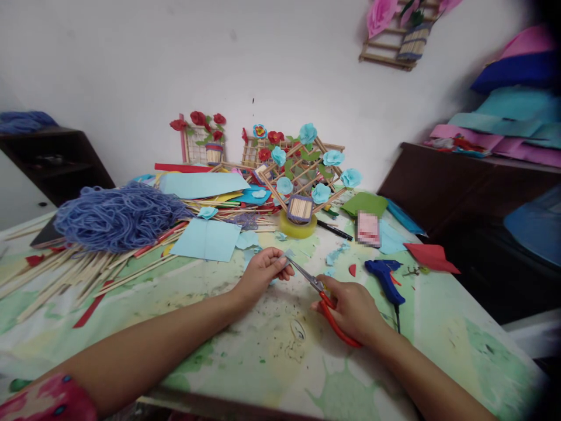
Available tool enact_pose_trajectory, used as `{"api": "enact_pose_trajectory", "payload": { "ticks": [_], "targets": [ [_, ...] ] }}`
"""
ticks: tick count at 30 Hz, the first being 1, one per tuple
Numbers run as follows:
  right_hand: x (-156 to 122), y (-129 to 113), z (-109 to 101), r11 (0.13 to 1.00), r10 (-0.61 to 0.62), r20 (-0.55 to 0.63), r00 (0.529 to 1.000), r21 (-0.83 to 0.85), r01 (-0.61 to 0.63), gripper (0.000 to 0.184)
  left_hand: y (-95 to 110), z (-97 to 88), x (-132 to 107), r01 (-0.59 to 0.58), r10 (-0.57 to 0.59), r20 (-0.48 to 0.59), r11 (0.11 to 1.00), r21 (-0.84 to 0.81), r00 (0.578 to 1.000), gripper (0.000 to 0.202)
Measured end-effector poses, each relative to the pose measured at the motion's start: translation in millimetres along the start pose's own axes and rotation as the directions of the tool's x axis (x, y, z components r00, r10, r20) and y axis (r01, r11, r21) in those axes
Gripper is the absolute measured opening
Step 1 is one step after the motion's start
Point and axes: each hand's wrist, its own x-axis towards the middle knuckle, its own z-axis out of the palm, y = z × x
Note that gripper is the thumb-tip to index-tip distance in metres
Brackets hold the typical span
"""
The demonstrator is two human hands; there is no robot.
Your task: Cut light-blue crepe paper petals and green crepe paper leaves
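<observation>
Forearms point(153, 345) nearest; red-handled scissors point(325, 298) slant, tips pointing forward-left.

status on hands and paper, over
Left hand pinching small paper piece. Right hand gripping red-handled scissors, tips by the paper. Blue glue gun near right hand, not between hands.

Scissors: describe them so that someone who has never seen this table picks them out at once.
Start at the table with the green-and-white cover and find the right hand above it. That hand holds the scissors, their silver blades pointing at the small paper piece in the left hand. Their red-orange handles set them apart from the blue glue gun lying farther right.
</observation>
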Motion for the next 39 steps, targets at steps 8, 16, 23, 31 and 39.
{"api": "enact_pose_trajectory", "payload": {
  "ticks": [8,16,23,31,39],
  "targets": [
    [-1,0,-1,1.0,-0.005,0.013,1.0,0.006,0.005,0.038,-3,0.7,0,0.023,-0.024,0.006,0.999,0.044,1.0,0.023],
    [-1,1,1,1.0,-0.01,-0.013,1.0,0.003,0.01,0.039,-5,0.7,1,0.003,-0.003,0.006,0.999,0.047,1.0,0.024],
    [-2,-2,-2,1.0,0.001,0.009,1.0,0.007,-0.001,0.037,-2,1.9,-1,0.012,-0.012,0.002,0.999,0.05,1.0,0.024],
    [2,0,-3,1.0,0.021,0.017,1.0,-0.018,-0.021,0.042,0,-2.9,4,-0.035,0.039,-0.069,0.998,0.053,0.997,0.024],
    [1,1,-3,0.988,0.075,0.045,0.996,-0.137,-0.068,0.058,6,-15.3,17,-0.084,0.071,-0.28,0.996,-0.031,0.957,0.028]
  ]
}}
